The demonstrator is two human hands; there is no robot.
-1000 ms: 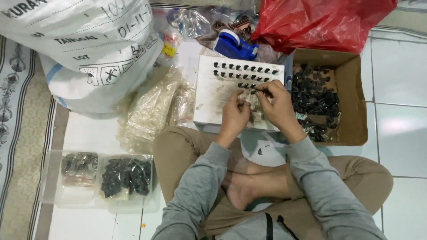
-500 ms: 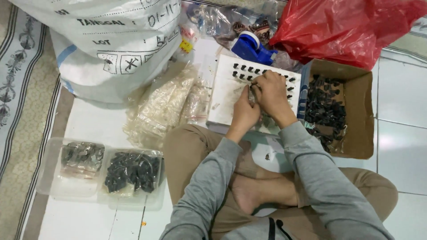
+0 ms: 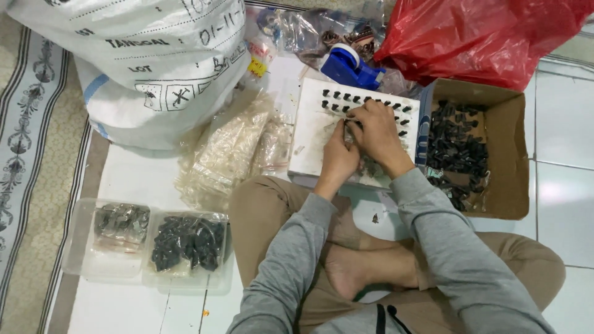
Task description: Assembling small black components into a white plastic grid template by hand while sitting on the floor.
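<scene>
Both hands are held over the white board [image 3: 315,145], which lies on the floor before the crossed legs. The left hand [image 3: 338,158] is curled near the board's middle; the right hand [image 3: 377,133] is bent beside it, touching. What is pinched between them cannot be told. Small black pieces [image 3: 337,96] are lined along the board's far edge, just beyond the fingers.

The white board [image 3: 315,145] under the hands looks matt and smooth, studded with small black plastic pieces [image 3: 337,96]. The cardboard box [image 3: 510,154] is dull brown. The red bag [image 3: 476,37] is glossy, crinkled plastic; the white sack [image 3: 148,55] looks woven. The clear trays [image 3: 80,260] look like thin plastic. Floor tiles [image 3: 563,124] shine.
</scene>
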